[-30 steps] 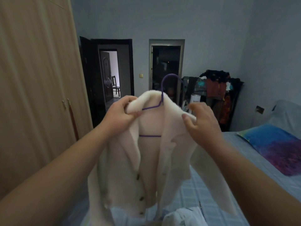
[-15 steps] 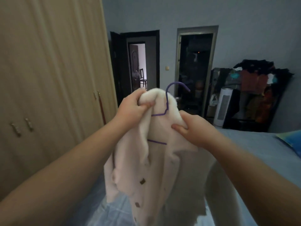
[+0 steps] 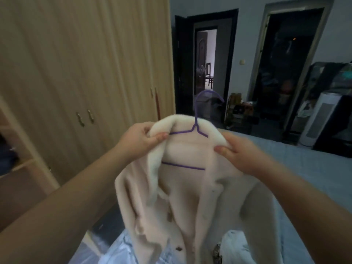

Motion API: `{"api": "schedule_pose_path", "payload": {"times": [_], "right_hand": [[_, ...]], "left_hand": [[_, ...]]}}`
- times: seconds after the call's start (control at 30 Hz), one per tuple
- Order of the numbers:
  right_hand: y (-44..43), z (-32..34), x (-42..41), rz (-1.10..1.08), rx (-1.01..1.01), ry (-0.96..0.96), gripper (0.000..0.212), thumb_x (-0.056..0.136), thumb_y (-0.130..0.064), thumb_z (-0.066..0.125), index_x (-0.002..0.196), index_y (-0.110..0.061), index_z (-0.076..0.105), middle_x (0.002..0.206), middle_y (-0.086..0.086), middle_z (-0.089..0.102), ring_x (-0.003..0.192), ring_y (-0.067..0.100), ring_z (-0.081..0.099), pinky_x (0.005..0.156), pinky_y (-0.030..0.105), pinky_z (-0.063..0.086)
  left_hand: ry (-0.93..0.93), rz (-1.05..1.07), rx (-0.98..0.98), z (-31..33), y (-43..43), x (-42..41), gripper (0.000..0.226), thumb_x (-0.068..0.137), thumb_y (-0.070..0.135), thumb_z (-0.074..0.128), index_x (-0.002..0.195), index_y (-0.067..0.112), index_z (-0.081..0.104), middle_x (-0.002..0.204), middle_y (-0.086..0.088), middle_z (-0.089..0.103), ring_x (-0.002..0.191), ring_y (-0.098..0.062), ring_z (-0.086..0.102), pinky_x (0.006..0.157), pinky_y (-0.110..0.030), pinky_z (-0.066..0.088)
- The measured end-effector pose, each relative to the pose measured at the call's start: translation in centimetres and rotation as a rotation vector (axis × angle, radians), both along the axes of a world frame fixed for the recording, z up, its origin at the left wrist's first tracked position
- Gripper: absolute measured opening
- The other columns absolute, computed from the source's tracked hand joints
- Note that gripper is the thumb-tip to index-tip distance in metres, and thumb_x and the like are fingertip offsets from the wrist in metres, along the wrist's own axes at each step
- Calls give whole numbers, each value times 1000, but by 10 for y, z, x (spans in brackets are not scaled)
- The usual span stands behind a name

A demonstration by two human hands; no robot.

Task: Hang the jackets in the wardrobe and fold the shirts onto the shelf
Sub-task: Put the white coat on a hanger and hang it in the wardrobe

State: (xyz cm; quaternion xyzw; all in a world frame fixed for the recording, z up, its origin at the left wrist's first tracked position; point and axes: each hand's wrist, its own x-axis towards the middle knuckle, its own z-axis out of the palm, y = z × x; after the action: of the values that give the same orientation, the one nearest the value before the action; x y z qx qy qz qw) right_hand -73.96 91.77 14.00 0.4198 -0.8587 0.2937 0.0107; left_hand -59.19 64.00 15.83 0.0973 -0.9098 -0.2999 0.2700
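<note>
While the jacket point(image 3: 182, 197) sits on the hanger point(image 3: 196, 119) above the bed point(image 3: 314, 168), we pinch its collar at both shoulders: left hand point(image 3: 141, 141) and right hand point(image 3: 240, 155) each closed on the fleece. We should square both shoulders on the wire, keep the hook clear, then carry it to the wardrobe point(image 3: 76, 73) at left.

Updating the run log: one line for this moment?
cream jacket: on purple hanger | left hand: pinches collar | right hand: pinches shoulder | wardrobe: left, not hung yet
</note>
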Motion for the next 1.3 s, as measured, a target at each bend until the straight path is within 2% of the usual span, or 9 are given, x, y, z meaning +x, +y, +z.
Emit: {"api": "schedule_pose_path", "payload": {"times": [0.23, 0.43, 0.63, 0.77, 0.9, 1.0, 1.1, 1.2, 1.3], "right_hand": [[-51, 7, 73, 96, -71, -51, 6, 96, -36, 57, 99, -31, 58, 90, -9, 63, 83, 10, 61, 69, 31, 48], [-149, 35, 191, 243, -180, 79, 29, 88, -54, 52, 88, -25, 59, 80, -8, 64, 76, 12, 60, 74, 41, 52], [-262, 72, 314, 367, -262, 221, 48, 84, -66, 45, 74, -18, 47, 65, -1, 55, 65, 21, 54, 60, 38, 42], [-330, 76, 391, 568, -190, 158, 56, 79, -71, 41, 85, -18, 58, 75, -2, 65, 72, 19, 62, 70, 41, 52], [-387, 74, 436, 637, -202, 114, 55, 80, -68, 43, 85, -16, 58, 74, 0, 63, 71, 22, 60, 67, 41, 50], [-426, 65, 449, 675, -247, 1, 40, 85, -60, 51, 82, -21, 59, 70, -2, 63, 68, 21, 61, 60, 36, 45], [-463, 56, 460, 733, -281, -111, 27, 86, -52, 56, 83, -26, 62, 75, -5, 68, 73, 18, 65, 65, 36, 48], [-502, 53, 469, 845, -230, -159, 19, 94, -42, 60, 87, -25, 65, 79, -3, 71, 74, 16, 68, 70, 40, 54], [-541, 49, 465, 932, -257, -217, 26, 87, -47, 59, 91, -23, 67, 82, -1, 73, 74, 18, 70, 72, 44, 55]], "left_hand": [[7, 127, -128, 13, -41, 104, 68, 78, 82, 40, 85, 21, 69, 76, 0, 70, 72, -14, 65, 68, -44, 53], [122, 222, -283, 28, -100, 247, 60, 92, 74, 19, 132, 41, 49, 126, 10, 66, 119, -19, 61, 95, -38, 49], [166, 729, -627, 18, -153, 411, 47, 95, 57, 26, 118, 25, 52, 95, -4, 70, 87, -33, 67, 63, -39, 46], [250, 1025, -316, 27, -176, 484, 33, 101, 47, 32, 87, 22, 49, 71, 1, 55, 75, -34, 59, 61, -36, 35], [317, 1028, -105, 35, -198, 537, 34, 100, 45, 38, 85, 21, 56, 71, 2, 58, 69, -18, 55, 64, -37, 43], [114, 938, -168, 21, -218, 587, 39, 94, 56, 43, 119, 28, 57, 106, 4, 65, 99, -19, 59, 88, -43, 49], [-181, 918, -360, 6, -230, 635, 78, 83, 71, 50, 147, 33, 29, 142, 7, 45, 128, -18, 41, 108, -42, 35], [-309, 794, -229, 11, -247, 664, 99, 75, 69, 69, 151, 42, 12, 152, 15, 32, 137, -11, 33, 113, -41, 31], [-413, 699, -75, 21, -272, 680, 106, 75, 42, 83, 149, 53, 7, 152, 28, 25, 135, 5, 30, 114, -31, 32]]}}
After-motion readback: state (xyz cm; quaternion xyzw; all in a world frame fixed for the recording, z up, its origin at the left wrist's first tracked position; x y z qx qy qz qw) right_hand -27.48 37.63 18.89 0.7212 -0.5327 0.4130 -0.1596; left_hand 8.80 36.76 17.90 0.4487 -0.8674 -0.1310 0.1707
